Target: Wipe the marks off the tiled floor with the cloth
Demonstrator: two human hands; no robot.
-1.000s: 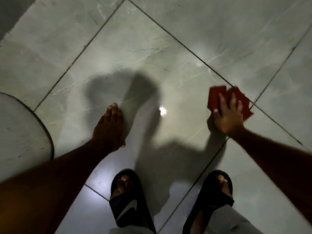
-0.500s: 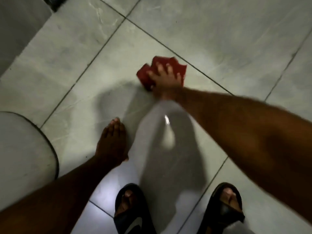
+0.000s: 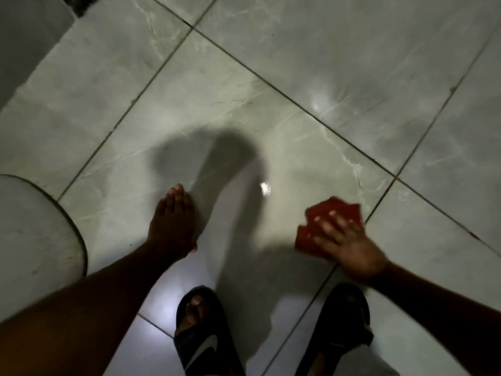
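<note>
Head view: right hand [image 3: 349, 248] pressed flat with fingers spread on the red cloth [image 3: 329, 221], near right on the tiled floor [image 3: 271, 63], beside a grout line. Left hand [image 3: 173, 221] flat on the tile, grip empty, well left of the cloth, black sandals [image 3: 200, 335] nearest.

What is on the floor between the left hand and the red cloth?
Head view: only bare tile, shadowed, between left hand and red cloth.

Tiled floor [image 3: 222, 109]: smooth, glossy grey-green stone-look tiles with pale marble veining, dark grout lines and a mirror-like light glint; cloth [image 3: 320, 223]: soft, matt red fabric, creased; slides [image 3: 206, 346]: black with a dull sheen, material not determinable.
</note>
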